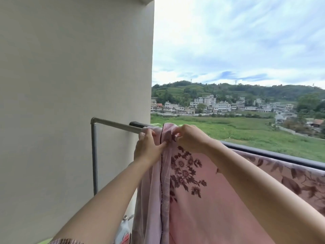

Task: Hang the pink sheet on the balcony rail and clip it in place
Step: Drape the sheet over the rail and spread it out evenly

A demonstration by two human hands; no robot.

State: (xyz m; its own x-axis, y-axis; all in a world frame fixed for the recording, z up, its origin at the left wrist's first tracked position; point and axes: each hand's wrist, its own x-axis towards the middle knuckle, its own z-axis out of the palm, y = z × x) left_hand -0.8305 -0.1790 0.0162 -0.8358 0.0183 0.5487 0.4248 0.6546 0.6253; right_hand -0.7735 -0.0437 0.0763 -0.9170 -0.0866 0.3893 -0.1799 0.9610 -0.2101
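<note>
Hanging over the dark balcony rail (263,152), the pink sheet (219,199) drapes from its left end. Left hand (147,147) pinches the sheet's edge; right hand (191,138) grips bunched fabric at the top. Grey metal bar (116,124) adjoins the wall (70,85).

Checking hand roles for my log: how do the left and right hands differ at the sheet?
The left hand sits lower, on the sheet's dark-seamed edge near the grey bar. The right hand sits higher, pinching the bunched top. Both grip fabric; no clip is visible.
</note>
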